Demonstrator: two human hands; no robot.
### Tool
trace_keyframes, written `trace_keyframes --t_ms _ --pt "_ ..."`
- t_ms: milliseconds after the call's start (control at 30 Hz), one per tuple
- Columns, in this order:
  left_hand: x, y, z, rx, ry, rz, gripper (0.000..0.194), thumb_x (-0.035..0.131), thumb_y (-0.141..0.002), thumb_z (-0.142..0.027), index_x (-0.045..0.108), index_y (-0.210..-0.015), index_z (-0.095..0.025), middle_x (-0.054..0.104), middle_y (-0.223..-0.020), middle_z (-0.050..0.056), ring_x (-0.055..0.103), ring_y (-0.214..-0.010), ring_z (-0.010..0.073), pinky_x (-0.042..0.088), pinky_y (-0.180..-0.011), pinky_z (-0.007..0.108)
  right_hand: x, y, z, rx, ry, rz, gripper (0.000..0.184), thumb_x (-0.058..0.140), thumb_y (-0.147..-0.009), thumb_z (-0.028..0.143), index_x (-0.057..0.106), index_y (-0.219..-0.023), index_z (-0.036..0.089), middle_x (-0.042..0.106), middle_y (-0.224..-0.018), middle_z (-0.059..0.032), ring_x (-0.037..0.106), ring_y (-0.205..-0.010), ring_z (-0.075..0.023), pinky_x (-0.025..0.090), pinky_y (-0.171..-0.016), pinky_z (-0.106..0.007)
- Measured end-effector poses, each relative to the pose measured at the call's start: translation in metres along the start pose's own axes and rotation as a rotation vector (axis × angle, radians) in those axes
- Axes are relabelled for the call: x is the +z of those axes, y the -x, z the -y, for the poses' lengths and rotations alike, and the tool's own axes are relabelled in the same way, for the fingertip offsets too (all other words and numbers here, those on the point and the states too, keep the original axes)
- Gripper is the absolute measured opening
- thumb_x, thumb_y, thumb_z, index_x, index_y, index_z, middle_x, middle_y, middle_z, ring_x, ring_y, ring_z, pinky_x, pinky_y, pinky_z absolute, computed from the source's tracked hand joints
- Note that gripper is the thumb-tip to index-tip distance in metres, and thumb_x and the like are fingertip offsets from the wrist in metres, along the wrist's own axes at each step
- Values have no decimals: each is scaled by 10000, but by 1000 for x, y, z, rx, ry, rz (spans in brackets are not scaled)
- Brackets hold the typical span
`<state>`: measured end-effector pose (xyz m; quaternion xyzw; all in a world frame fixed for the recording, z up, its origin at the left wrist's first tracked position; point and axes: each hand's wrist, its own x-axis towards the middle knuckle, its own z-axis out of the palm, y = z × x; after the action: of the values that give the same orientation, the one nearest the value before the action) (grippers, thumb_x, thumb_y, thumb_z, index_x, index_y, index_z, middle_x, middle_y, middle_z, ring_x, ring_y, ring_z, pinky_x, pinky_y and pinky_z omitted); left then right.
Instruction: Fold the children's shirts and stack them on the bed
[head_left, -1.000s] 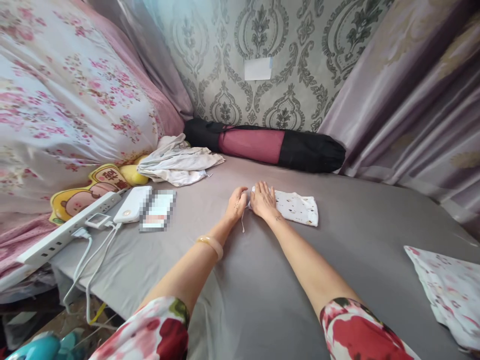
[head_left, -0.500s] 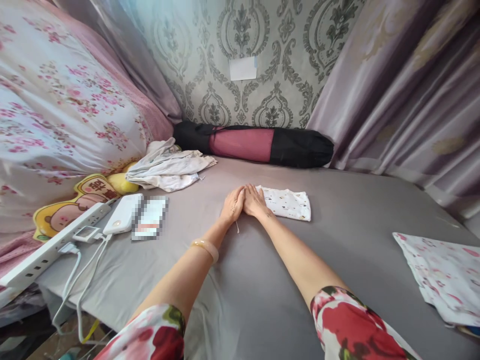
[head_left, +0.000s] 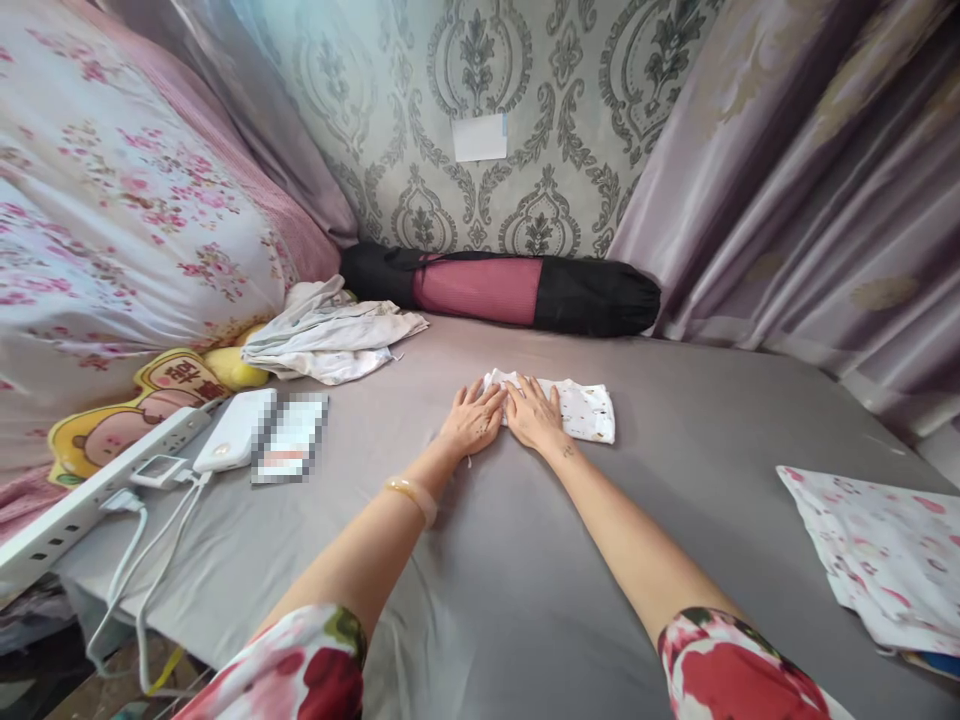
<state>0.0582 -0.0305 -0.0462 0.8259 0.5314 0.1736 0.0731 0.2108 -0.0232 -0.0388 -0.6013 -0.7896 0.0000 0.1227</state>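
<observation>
A folded white cloth with small dark and tan prints (head_left: 587, 410) lies flat on the grey bed sheet (head_left: 525, 540). My right hand (head_left: 533, 411) rests palm down on the cloth's left part, fingers spread. Right beside it, my left hand (head_left: 474, 417) lies flat at the cloth's left end, its fingers stretched out and its fingertips over the edge. A pale bangle (head_left: 412, 500) circles my left forearm. The part of the cloth beneath my palms is hidden.
Crumpled pale cloths (head_left: 330, 335) lie at the back left, near a white power strip (head_left: 112, 480), a power bank (head_left: 236, 430) and a blurred flat item (head_left: 291, 437). A black and pink roll bag (head_left: 480, 290) lies along the wall. Folded pink-printed fabric (head_left: 885, 550) is at right.
My hands, earlier pressed together at the cloth's left end, have come slightly apart. The right hand has slid rightward over the cloth, and the fingers of both are more spread.
</observation>
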Motion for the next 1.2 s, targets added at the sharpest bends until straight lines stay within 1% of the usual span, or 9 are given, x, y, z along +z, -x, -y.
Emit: trace_keyframes --t_ms 133,300,433,633,800,933,1000,1100,1200 --pt "-2 0 -1 -23 0 14 495 303 -981 -340 438 -1452 -266 415 -1529 35 241 -1456 311 170 -1164 559 -1 -1 2 9 2 1 505 275 -982 303 426 -1461 252 333 -1570 -53 278 -1431 -270 132 -1153 -571" --pt "-5 1 -2 -38 -1 23 477 319 -983 -359 468 -1428 -274 399 -1539 45 236 -1462 304 167 -1169 551 -12 -1 -5 29 -50 77 519 235 -1001 326 371 -1494 237 313 -1578 -69 255 -1447 -248 127 -1163 -559" --pt "-4 1 -2 -35 -8 21 471 325 -984 -381 475 -1420 -287 391 -1544 42 243 -1460 306 165 -1168 549 -18 7 -19 89 -10 5 533 226 -1009 343 353 -1505 193 300 -1580 -112 201 -1468 -258 62 -1171 -563" --pt "-3 0 -1 -37 -44 33 487 338 -978 -409 472 -1425 -272 387 -1546 50 266 -1446 323 179 -1161 549 -12 16 -27 108 -22 15 520 213 -1012 363 409 -1474 231 357 -1555 -90 270 -1441 -257 149 -1167 -534" --pt "-3 0 -2 -35 -60 40 494 338 -974 -409 466 -1431 -272 382 -1548 52 266 -1445 326 185 -1156 562 -11 15 -25 120 -26 9 513 225 -1008 357 411 -1473 241 363 -1553 -82 269 -1440 -259 144 -1170 -544" --pt "-5 0 -3 -46 -82 62 500 324 -976 -409 459 -1437 -273 375 -1552 46 264 -1448 321 189 -1158 556 -18 14 -30 108 -65 89 523 209 -1013 373 383 -1488 240 332 -1569 -81 251 -1452 -251 146 -1170 -550" --pt "-6 0 -3 -47 -79 63 501 324 -975 -411 460 -1438 -274 373 -1553 45 266 -1447 326 191 -1157 560 -22 16 -37 96 -69 110 527 200 -1017 377 362 -1499 239 310 -1579 -79 240 -1458 -243 120 -1174 -553" --pt "-5 0 -3 -45 -62 57 492 340 -972 -414 468 -1431 -290 378 -1550 44 271 -1446 324 193 -1157 558 -25 22 -49 112 -25 62 529 209 -1019 371 359 -1503 219 287 -1588 -88 198 -1472 -240 39 -1182 -546" --pt "-3 -1 -2 -48 -60 54 485 349 -971 -415 471 -1427 -303 388 -1545 38 279 -1444 316 192 -1161 547 -23 27 -58 140 -10 45 531 201 -1020 363 369 -1499 207 298 -1584 -88 192 -1474 -230 56 -1187 -514"
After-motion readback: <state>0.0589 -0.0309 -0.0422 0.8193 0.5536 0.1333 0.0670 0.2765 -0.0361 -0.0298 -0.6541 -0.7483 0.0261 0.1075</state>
